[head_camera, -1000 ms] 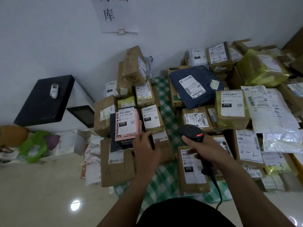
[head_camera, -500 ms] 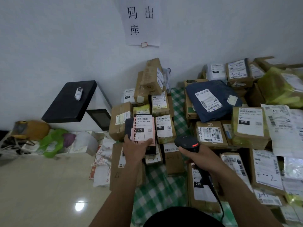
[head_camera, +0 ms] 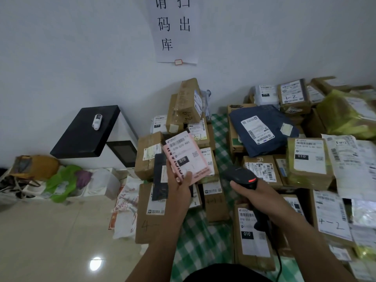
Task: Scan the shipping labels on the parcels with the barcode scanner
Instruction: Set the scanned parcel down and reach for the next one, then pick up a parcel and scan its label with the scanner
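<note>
The left hand (head_camera: 179, 187) grips a flat pink parcel (head_camera: 186, 159) labelled "070"; the right hand (head_camera: 258, 197) grips a black barcode scanner (head_camera: 243, 178).

pink parcel (head_camera: 189, 159), white 070 shipping label (head_camera: 182, 151) facing up, held tilted in left hand (head_camera: 179, 190) over heap of brown parcels (head_camera: 147, 157); black corded barcode scanner (head_camera: 240, 176), red light lit, gripped in right hand (head_camera: 256, 198) just right of it.

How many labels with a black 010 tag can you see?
4 readable: on the small white parcel left of the tall boxes, the rear white parcel, the yellow-wrapped box, and the brown box below the right hand. Others may be hidden.
</note>
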{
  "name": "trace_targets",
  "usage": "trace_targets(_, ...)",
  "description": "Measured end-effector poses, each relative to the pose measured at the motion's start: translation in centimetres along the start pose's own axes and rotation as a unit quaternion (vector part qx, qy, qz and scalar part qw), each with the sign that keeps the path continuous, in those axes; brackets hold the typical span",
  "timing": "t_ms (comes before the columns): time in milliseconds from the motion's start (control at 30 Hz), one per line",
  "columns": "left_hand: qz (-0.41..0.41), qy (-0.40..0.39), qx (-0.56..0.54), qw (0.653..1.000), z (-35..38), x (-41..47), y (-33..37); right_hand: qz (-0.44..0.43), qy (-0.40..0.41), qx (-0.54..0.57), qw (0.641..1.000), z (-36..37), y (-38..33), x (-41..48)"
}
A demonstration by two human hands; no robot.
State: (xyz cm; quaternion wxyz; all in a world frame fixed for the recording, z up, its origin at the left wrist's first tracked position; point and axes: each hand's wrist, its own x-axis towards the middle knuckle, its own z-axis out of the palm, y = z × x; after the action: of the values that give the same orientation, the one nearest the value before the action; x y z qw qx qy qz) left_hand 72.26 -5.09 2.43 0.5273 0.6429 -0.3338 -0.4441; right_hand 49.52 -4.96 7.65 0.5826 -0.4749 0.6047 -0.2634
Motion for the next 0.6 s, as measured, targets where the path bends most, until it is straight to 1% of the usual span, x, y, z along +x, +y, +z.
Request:
trace_targets(133,-0.012,-0.083,-0.026,0.996,1.6,-0.7,0.3,-0.037,0.01,0.041,0.998,-1.2,-2.2,-0.7)
trace_targets(300,0.0,-0.162,-0.003,0.987,3.8,-0.9,0.3,-0.047,0.024,0.015,0.998,-2.1,-3.7,-1.5)
trace_targets(433,0.015,-0.185,0.013,0.983,5.5,-0.3,0.7,-0.061,0.034,-0.006,0.998,-3.0,-4.8,-2.3)
trace_targets(600,0.042,-0.207,0.03,0.977,7.4,0.3,1.1,-0.074,0.019,-0.02,0.997,-4.1,-6.4,-3.1)
